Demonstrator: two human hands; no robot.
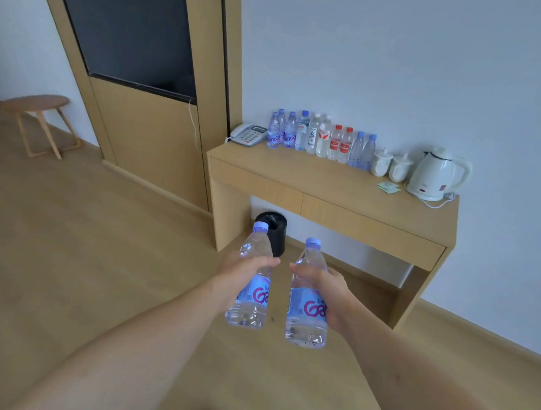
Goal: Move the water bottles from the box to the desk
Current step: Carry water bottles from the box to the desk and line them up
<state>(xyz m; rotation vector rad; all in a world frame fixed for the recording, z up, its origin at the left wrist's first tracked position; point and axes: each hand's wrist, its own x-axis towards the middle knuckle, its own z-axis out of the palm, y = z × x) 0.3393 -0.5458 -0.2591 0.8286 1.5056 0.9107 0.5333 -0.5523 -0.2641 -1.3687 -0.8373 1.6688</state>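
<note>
My left hand (pixel 241 270) grips a clear water bottle with a pale blue cap (pixel 251 280), held upright over the floor. My right hand (pixel 330 292) grips a second bottle of the same kind (pixel 307 296) beside it. Both are held in front of the wooden desk (pixel 331 191), a short way from its front edge. A row of several water bottles (pixel 320 139) with blue, white and red caps stands along the desk's back by the wall. The box is not in view.
On the desk are a telephone (pixel 248 134) at the left, two white lidded cups (pixel 391 164), a white kettle (pixel 436 174) and a small green packet (pixel 388 187). A black bin (pixel 274 230) stands under the desk. A wooden stool (pixel 39 121) is at the far left.
</note>
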